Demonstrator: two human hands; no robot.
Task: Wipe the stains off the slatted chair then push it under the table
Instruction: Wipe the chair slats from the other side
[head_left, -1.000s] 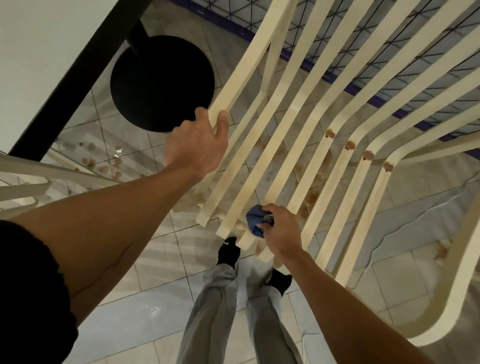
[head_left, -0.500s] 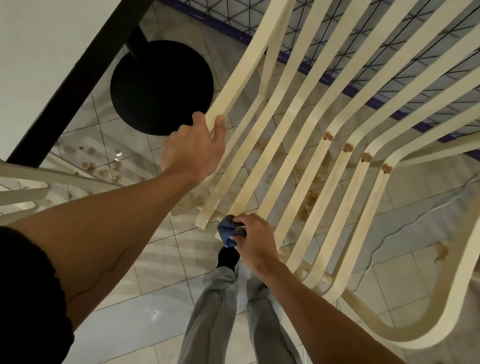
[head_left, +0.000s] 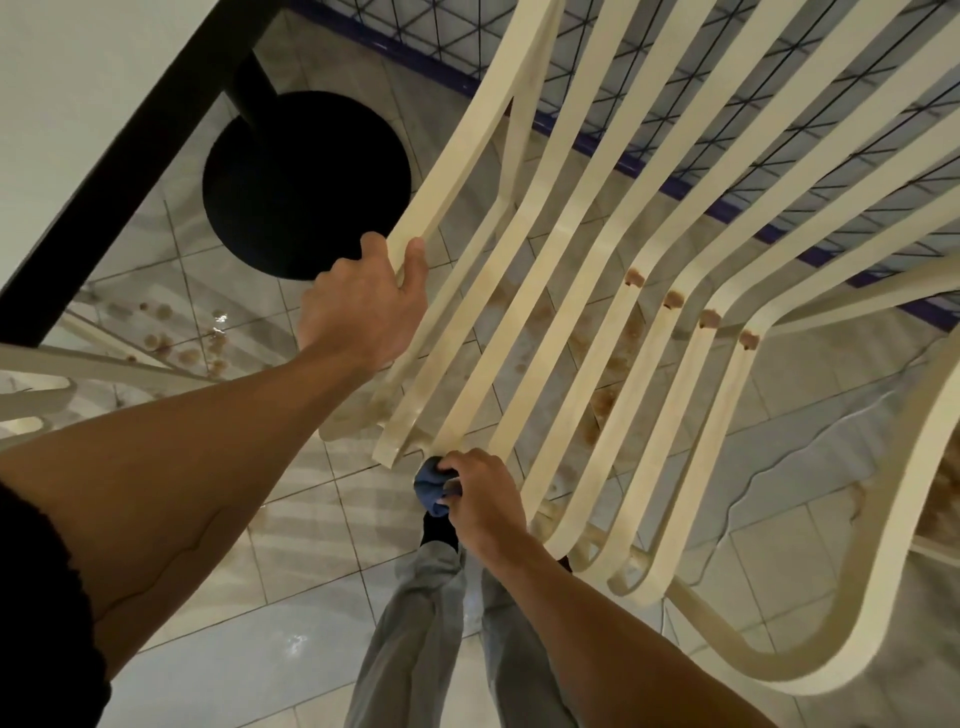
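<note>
Your slatted chair (head_left: 460, 156) fills most of the view and stands beside the table (head_left: 78, 104), not yet under it, so by my reading you are in the wiping step. Its long, smooth cream slats bend where seat meets back, and the glossy tiled floor (head_left: 260, 649) shows through the gaps. The table has a pale flat top with a black edge and stands on a round black pedestal base (head_left: 306, 182), near the chair's left side. Your left hand (head_left: 363, 312) is curled round the outermost slat and braces the chair. Your right hand (head_left: 483, 504) is clenched on a soft, bunched blue cloth (head_left: 431, 488), which touches the near ends of the middle slats. The brown stains (head_left: 635, 278) sit as raised, crusty-looking blobs at the bend of four slats, well apart from the cloth, with fainter smears lower down. Next, you probably need to carry the cloth up to those blobs and press firmly along each slat. Pushing the chair in comes only afterwards.
</note>
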